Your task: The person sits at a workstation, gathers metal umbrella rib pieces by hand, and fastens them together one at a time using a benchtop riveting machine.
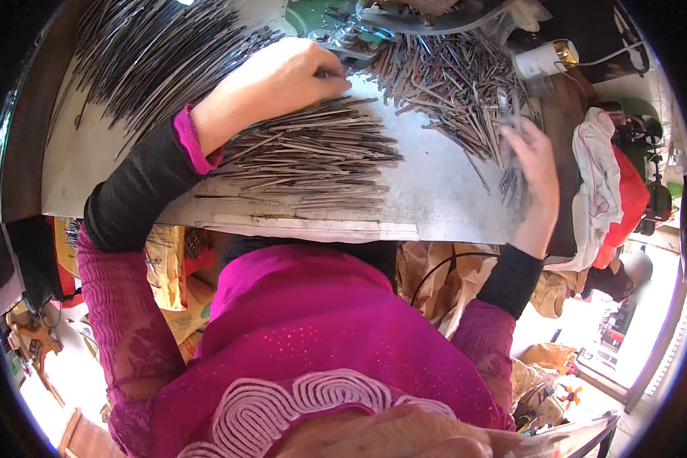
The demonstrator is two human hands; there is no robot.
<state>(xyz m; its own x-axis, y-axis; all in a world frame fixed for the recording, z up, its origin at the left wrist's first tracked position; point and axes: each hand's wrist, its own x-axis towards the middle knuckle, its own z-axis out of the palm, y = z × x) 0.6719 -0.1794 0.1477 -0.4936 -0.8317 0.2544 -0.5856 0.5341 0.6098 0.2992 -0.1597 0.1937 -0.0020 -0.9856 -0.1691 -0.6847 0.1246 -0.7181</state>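
Rods: our left hand (282, 76) pinches one rod at the green machine (336, 30); right hand (530, 160) clasps a rod bundle (511, 179). We feed singly, ends aligned.

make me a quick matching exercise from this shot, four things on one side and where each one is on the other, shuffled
Things:
1. left hand
2. right hand
3. aligned pile of metal strips
4. white and red cloth

Places:
A. heaped at the table's right edge
B. on the grey table, below the left wrist
C. up by the metal fixture at the table's far edge
D. gripping a bunch of strips beside the jumbled pile

Pairs: 1-C, 2-D, 3-B, 4-A
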